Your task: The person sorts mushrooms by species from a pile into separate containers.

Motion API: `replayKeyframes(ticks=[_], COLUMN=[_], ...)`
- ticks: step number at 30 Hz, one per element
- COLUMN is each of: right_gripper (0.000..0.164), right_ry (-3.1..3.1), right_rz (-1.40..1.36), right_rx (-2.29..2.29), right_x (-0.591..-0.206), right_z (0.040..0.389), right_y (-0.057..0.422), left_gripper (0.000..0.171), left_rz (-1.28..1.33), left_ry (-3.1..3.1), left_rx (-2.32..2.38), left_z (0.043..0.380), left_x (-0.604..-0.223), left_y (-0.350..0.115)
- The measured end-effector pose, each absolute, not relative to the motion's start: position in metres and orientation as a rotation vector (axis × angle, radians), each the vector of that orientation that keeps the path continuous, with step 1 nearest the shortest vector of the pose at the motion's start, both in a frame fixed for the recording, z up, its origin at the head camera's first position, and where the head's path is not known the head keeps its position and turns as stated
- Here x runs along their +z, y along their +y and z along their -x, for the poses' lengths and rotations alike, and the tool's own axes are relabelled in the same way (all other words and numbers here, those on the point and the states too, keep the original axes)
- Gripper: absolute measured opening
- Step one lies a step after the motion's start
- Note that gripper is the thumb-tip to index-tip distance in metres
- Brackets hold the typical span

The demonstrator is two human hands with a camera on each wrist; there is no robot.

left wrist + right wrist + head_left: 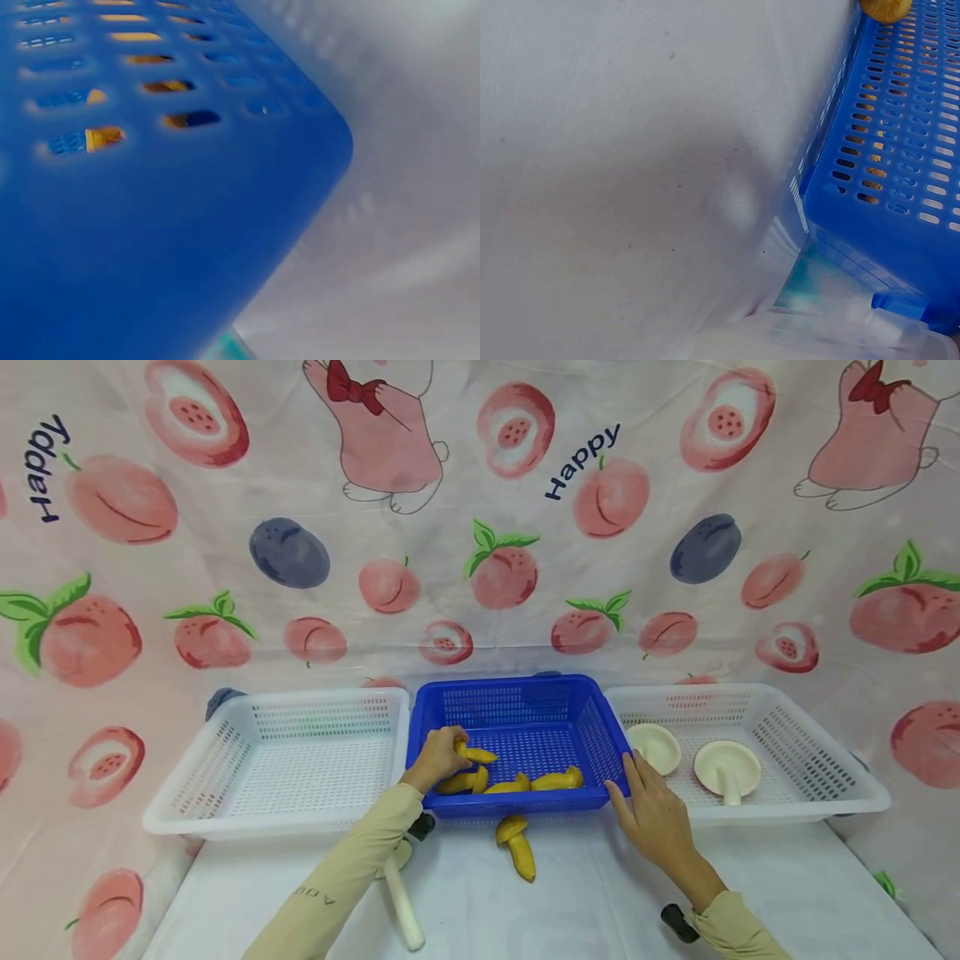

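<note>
One hand, the person's left [441, 756], reaches over the left wall of the blue basket [517, 806] and pinches a yellow mushroom [477, 755] inside it, near the front left corner. Just below and beside that mushroom, three more yellow mushrooms [557, 779] lie along the basket's front wall. The right hand [656, 818] grips nothing, its fingers extended and resting at the basket's front right corner. Another mushroom [517, 849] lies on the white table [600, 902] before the basket. Near the left sleeve [337, 877] lies a pale long-stemmed piece [402, 906], partly hidden. White baskets flank the blue one; the right-hand basket [795, 811] holds two round-topped cream pieces [727, 767].
</note>
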State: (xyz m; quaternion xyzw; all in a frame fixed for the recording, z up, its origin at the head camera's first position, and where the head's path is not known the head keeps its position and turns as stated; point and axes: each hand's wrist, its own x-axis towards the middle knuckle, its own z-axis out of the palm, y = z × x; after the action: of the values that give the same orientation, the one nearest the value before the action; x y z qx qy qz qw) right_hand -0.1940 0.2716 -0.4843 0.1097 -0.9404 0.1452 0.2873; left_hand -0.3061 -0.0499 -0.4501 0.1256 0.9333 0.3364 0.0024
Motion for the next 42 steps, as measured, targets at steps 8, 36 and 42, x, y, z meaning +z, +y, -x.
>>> replayKeyframes(ticks=[8, 36, 42], right_gripper=[0.059, 0.059, 0.059], right_ry=[-2.504, -2.505, -2.522], right_rz=[-0.298, -0.291, -0.277], right_rx=[0.380, 0.369, 0.360], right_x=[-0.484, -0.483, -0.481], right_z=[0.194, 0.194, 0.194], right_y=[0.270, 0.269, 0.269], left_gripper=[0.039, 0.030, 0.028], left_rz=[-0.413, -0.724, -0.836], left_ry=[2.945, 2.744, 2.743], left_rx=[0.942, 0.920, 0.942], left_z=[0.310, 0.284, 0.268], left_x=[-0.452, -0.418, -0.405], left_y=[-0.050, -0.060, -0.060])
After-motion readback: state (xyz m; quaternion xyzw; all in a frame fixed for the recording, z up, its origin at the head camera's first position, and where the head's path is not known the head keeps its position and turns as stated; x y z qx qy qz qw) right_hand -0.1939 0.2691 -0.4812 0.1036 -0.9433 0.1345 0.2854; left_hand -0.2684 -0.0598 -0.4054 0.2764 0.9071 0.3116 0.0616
